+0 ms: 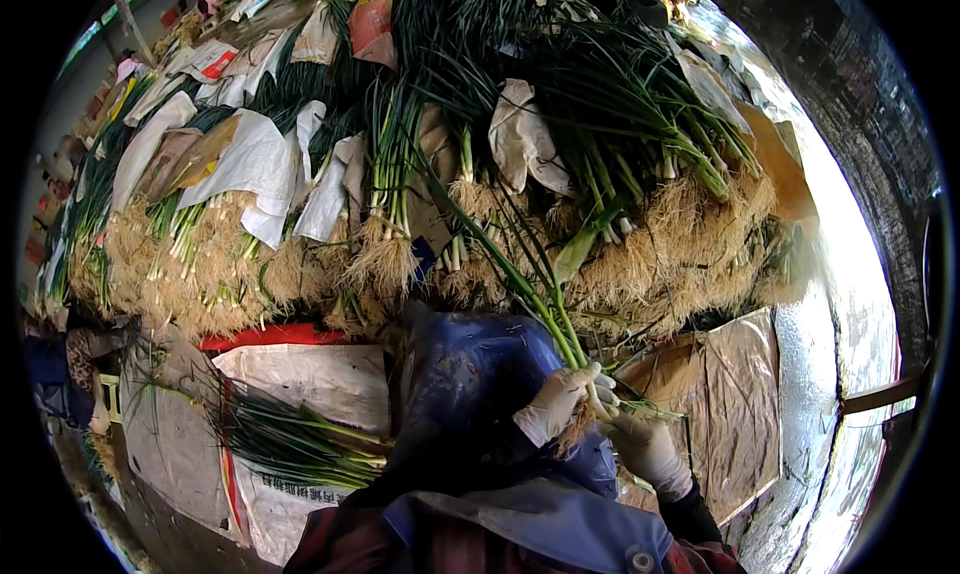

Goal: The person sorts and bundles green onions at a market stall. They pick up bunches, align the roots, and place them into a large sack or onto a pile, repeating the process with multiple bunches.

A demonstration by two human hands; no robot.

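Observation:
My left hand (559,405), in a pale glove, is closed around the white lower stem of a green onion (555,311). Its leaves slant up and to the left, and its tan roots hang below my fingers. Close beside it, my right hand (646,446), gloved too, touches the base of the stalk, where thin green strips stick out to the right. The fingertips overlap there, so I cannot tell whether the right hand grips anything. Under both hands a shiny blue plastic apron (480,379) covers my lap. Left of me, loose green onions (300,435) lie on flattened woven sacks (307,379).
Before me rises a long heap of green onions with tan roots (645,266) facing me, partly covered by sacks (247,157). Brown sacking (720,409) lies at my right, near a dark wall (847,63). At the far left another person (64,379) is partly visible.

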